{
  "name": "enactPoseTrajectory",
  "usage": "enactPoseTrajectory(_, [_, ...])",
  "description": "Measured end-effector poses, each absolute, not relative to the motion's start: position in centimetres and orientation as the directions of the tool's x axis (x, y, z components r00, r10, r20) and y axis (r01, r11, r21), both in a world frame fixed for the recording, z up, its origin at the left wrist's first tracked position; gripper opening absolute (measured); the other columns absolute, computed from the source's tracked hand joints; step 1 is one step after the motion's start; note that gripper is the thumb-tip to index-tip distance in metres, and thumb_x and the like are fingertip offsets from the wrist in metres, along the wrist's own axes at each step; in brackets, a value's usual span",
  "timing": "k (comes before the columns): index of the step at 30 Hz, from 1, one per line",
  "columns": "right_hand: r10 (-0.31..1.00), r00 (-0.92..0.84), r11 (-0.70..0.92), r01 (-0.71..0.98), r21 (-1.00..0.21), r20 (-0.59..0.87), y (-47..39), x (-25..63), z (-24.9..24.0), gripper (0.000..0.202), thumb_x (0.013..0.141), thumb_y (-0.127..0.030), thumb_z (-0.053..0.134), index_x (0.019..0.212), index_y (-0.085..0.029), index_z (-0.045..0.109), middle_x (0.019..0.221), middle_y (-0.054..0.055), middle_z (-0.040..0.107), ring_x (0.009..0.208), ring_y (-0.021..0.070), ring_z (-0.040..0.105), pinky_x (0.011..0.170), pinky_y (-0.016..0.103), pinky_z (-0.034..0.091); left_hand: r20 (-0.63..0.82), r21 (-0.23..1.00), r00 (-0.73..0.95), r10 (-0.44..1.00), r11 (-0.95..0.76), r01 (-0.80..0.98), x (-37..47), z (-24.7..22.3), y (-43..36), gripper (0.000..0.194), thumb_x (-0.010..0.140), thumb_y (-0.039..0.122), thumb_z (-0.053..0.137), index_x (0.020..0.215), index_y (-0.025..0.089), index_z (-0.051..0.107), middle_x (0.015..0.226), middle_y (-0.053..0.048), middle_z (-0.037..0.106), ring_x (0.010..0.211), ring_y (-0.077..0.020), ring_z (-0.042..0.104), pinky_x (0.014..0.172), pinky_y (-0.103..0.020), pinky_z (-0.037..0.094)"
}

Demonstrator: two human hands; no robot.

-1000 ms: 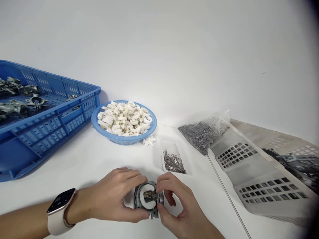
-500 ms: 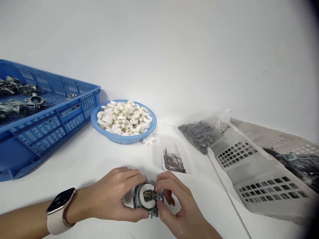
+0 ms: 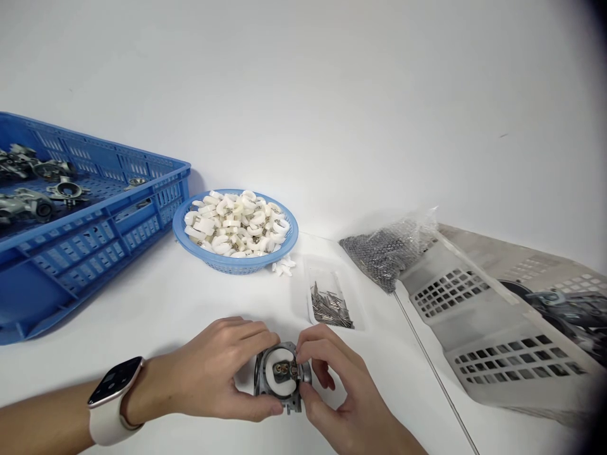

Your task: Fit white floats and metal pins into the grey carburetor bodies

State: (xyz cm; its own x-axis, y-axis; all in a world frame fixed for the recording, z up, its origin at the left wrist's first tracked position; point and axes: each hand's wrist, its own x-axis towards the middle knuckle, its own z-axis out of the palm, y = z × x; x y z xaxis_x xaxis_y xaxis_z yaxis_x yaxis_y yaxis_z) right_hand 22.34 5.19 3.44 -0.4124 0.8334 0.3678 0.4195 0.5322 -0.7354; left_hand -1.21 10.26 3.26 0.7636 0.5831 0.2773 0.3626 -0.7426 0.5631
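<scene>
A grey metal carburetor lies on the white table at the front middle, its open bowl side facing up. A white C-shaped float sits in it, around two brass jets. Around the carburetor's left side, my left hand is closed, thumb at the near edge and fingers at the far edge. My right hand bends over the right side, with thumb and index finger touching it at the float's hinge end. Whether a small pin is between those fingertips is hidden.
Left is a blue crate with several carburetor bodies. Behind my hands stands a blue basket of white floats. A clear tray holds metal pins. At right are a bubble-wrap bag and a grey crate.
Almost nothing differs. My right thumb and fingers have shifted very slightly at the carburetor's right side; the left hand keeps its hold.
</scene>
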Motion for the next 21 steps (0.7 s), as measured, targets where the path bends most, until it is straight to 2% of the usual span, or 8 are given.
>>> enactPoseTrajectory(12, [0.842, -0.421, 0.512, 0.426, -0.746, 0.337, 4.87, 22.29, 3.82, 0.040, 0.076, -0.005, 0.056, 0.105, -0.032, 0.052, 0.096, -0.001, 0.058, 0.064, 0.0140, 0.046, 0.054, 0.026, 0.044, 0.297, 0.541, 0.761, 0.577, -0.758, 0.363, -1.24, 3.18, 10.36, 0.036, 0.084, 0.050, 0.073, 0.100, 0.020, 0.061, 0.083, -0.001, 0.064, 0.071, -0.0182, 0.059, 0.066, -0.032, 0.042])
enactPoseTrajectory(21, [0.832, -0.412, 0.534, 0.412, -0.739, 0.371, 4.90, 22.02, 4.11, 0.046, 0.071, -0.002, 0.057, 0.106, -0.032, 0.054, 0.094, -0.001, 0.059, 0.061, 0.0129, 0.046, 0.054, 0.026, 0.045, 0.297, 0.543, 0.764, 0.573, -0.759, 0.358, -1.29, 3.10, 10.19, 0.039, 0.083, 0.051, 0.074, 0.100, 0.019, 0.061, 0.083, 0.000, 0.063, 0.071, -0.0180, 0.058, 0.066, -0.032, 0.042])
